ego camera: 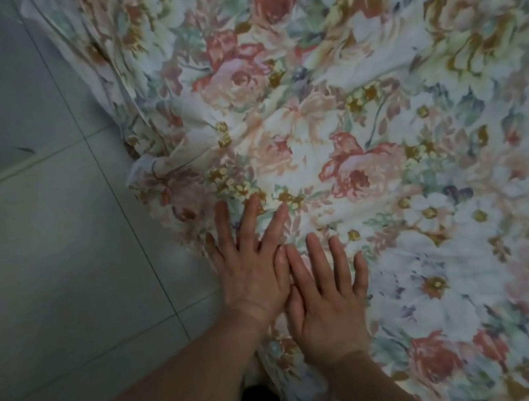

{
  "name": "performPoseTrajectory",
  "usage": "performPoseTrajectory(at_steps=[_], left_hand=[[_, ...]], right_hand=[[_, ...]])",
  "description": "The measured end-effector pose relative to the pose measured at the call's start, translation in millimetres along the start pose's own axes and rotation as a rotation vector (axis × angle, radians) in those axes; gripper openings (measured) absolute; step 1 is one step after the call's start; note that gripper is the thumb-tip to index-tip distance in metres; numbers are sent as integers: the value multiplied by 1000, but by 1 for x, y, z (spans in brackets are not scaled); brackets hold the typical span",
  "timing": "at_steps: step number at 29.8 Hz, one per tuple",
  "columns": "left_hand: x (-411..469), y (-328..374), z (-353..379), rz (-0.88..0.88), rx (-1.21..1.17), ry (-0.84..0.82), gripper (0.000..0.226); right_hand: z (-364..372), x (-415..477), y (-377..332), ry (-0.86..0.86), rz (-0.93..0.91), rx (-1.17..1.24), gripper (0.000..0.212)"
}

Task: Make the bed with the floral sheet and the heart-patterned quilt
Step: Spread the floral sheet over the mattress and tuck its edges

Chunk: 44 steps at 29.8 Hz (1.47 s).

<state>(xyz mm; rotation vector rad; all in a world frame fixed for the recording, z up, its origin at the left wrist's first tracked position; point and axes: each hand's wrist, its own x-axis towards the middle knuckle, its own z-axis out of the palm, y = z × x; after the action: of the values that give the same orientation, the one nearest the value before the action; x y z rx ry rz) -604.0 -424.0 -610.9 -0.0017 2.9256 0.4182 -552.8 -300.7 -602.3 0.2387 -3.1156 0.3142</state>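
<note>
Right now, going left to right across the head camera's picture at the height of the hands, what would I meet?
tiled floor → rumpled edge of the floral sheet → left hand, flat on the sheet → right hand, flat beside it → the rest of the sheet, out to the right border.

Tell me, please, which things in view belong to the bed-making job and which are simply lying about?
Part of the job: pink-and-cream floral fabric sheet; left hand and right hand, both flat on it.
Just there: pale grey tiled floor.
</note>
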Motion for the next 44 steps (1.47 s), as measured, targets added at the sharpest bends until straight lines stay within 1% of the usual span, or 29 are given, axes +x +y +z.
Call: performPoseTrajectory(at_steps=[3, 6, 8, 10, 11, 13, 14, 15, 16, 18, 19, 20, 22, 24, 25, 27, 29, 30, 31, 32, 34, 35, 37, 38, 39, 40, 41, 42, 44], left_hand=[[6, -4, -7, 29, 18, 1, 46], [19, -9, -34, 75, 99, -31, 41], [22, -3, -55, 32, 110, -64, 41], [33, 4, -77, -11, 78, -30, 32], [51, 0, -92, 14, 53, 14, 31], [75, -6, -103, 135, 22, 87, 38], [91, -14, -108, 191, 7, 103, 43], [111, -25, -110, 197, 9, 107, 49], [125, -32, -113, 145, -70, 109, 51], [164, -50, -121, -116, -382, 154, 50], [186, -65, -124, -237, -457, 211, 51], [203, -78, -127, -347, -459, 234, 55], [231, -96, -129, -524, -512, 149, 69], [258, -121, -126, -666, -626, 41, 80], [266, -129, -126, -693, -667, 34, 82], [288, -151, -130, -782, -767, 81, 74], [301, -156, -133, -928, -884, 104, 67], [307, -163, -134, -990, -923, 101, 66], [313, -173, -134, -1033, -937, 100, 65], [316, -181, -132, -1032, -907, 86, 61], [322, -207, -132, -993, -804, 100, 42], [318, -219, -133, -1006, -754, 156, 34], [317, -253, -135, -1112, -699, 248, 27], [318, -266, -136, -1145, -701, 244, 25], [316, -271, -134, -1156, -737, 204, 26], [326, -275, -134, -1166, -797, 173, 31], [329, -274, -132, -1175, -860, 140, 39], [338, -272, -132, -1179, -893, 120, 47], [347, -262, -139, -1121, -893, 84, 47]], right_hand=[[-1, 3, 1, 17, 37, -1, 48], [-19, 29, -4, -15, 93, 11, 34], [-40, 54, -10, -26, 107, 24, 27], [-56, 93, -17, 63, 128, 73, 29], [-64, 123, -29, 125, 137, 122, 31], [-74, 156, -45, 174, 119, 222, 40], [-78, 173, -56, 182, 81, 238, 42], [-79, 193, -65, 170, 40, 243, 44], [-80, 205, -71, 157, 5, 246, 45], [-73, 238, -81, 107, -28, 241, 45], [-65, 261, -91, 83, -9, 237, 44], [-57, 277, -98, 39, 21, 220, 42], [-47, 297, -106, -69, 94, 114, 38], [-35, 314, -121, -137, 104, 55, 42], [-33, 319, -125, -159, 110, 49, 36], [-25, 337, -140, -191, 156, 50, 17], [-27, 344, -147, -147, 210, 58, 5], [-26, 346, -154, -107, 210, 72, 4], [-26, 348, -162, -69, 193, 83, 9], [-28, 345, -166, -31, 174, 110, 12], [-31, 342, -168, 2, 121, 182, 11], [-33, 337, -163, -2, 102, 201, 12], [-29, 337, -158, -37, 72, 225, 13], [-25, 342, -158, -71, 57, 234, 13], [-23, 341, -155, -114, 49, 233, 10], [-20, 349, -155, -150, 37, 232, 6], [-20, 350, -156, -184, 30, 227, 8], [-22, 355, -158, -192, 28, 224, 14], [-29, 360, -166, -158, 42, 224, 31]])
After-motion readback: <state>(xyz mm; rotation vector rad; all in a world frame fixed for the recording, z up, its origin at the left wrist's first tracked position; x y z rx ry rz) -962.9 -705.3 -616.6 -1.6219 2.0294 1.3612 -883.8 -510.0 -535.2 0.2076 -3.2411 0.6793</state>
